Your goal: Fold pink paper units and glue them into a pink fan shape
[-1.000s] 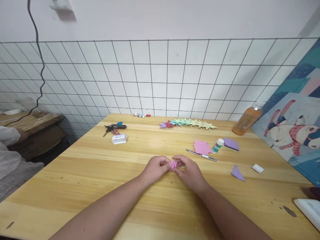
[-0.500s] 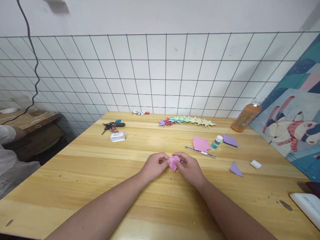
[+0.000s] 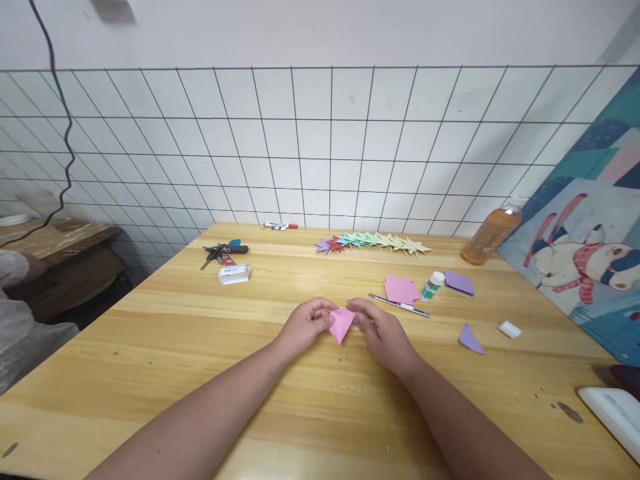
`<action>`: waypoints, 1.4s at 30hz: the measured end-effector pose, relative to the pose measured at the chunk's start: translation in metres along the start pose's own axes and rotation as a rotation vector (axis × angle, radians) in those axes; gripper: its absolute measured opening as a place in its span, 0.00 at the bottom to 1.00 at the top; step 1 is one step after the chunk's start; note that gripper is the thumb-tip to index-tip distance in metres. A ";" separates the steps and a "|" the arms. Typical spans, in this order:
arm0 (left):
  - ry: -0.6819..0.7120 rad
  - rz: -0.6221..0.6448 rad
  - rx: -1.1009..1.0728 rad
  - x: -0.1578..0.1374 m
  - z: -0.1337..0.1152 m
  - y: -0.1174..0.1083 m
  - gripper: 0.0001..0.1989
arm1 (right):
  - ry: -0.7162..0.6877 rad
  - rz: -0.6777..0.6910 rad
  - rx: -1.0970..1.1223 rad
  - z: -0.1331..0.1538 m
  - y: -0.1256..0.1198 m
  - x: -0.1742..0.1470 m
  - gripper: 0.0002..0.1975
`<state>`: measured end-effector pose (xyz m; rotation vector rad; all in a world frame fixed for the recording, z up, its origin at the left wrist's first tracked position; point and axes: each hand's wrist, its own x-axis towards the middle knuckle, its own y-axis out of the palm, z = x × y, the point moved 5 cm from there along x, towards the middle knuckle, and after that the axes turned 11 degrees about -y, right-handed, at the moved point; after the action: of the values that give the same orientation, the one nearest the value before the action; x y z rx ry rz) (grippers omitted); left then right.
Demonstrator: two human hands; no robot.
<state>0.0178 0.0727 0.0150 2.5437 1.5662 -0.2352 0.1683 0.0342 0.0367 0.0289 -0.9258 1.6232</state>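
Pink paper (image 3: 341, 325), folded into a small kite shape, is being held in front of the person, between the two hands and above the middle of the wooden surface (image 3: 150, 347). Its left corner is being pinched between thumb and fingers by the left hand (image 3: 306, 328), to whose right the paper is lying. At the opposite corner, the curled fingertips of the right hand (image 3: 384, 331) are being held close against the edge; whether the paper is being gripped there or merely touched cannot be told. The long axis is being kept roughly in line with the person's view, the narrow point being aimed back toward the body and the broad edge being turned to the wall. Of the two, the left hand is being shown with the surer hold, its thumb being laid over the paper. Whether the point is being rested on the surface cannot be made out. Beyond the right hand, pink sheets (image 3: 401, 289) are being flanked by a knife (image 3: 407, 307) and a glue stick (image 3: 433, 287), while a purple triangle (image 3: 470, 340) is being left farther to the right, well apart from the fingers.
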 end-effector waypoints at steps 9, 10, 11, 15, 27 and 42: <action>-0.071 0.109 -0.033 0.001 0.005 0.001 0.15 | -0.140 0.058 -0.140 0.009 0.001 0.003 0.10; -0.071 0.114 -0.014 0.001 0.005 0.001 0.15 | -0.142 0.058 -0.128 0.010 0.001 0.003 0.09; -0.066 0.115 0.004 0.001 0.005 0.001 0.14 | -0.147 0.056 -0.117 0.011 0.000 0.004 0.08; -0.041 0.110 0.065 0.000 0.005 0.004 0.14 | -0.164 0.038 -0.099 0.015 -0.001 0.004 0.07; -0.021 0.066 0.149 -0.002 0.005 0.003 0.18 | 0.236 -0.062 0.382 -0.014 0.014 -0.002 0.17; -0.024 0.082 0.048 -0.001 0.005 0.004 0.21 | 0.183 -0.080 0.320 -0.013 0.014 -0.001 0.11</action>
<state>0.0204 0.0691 0.0102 2.6238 1.4614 -0.2964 0.1626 0.0411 0.0198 0.1336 -0.5135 1.6546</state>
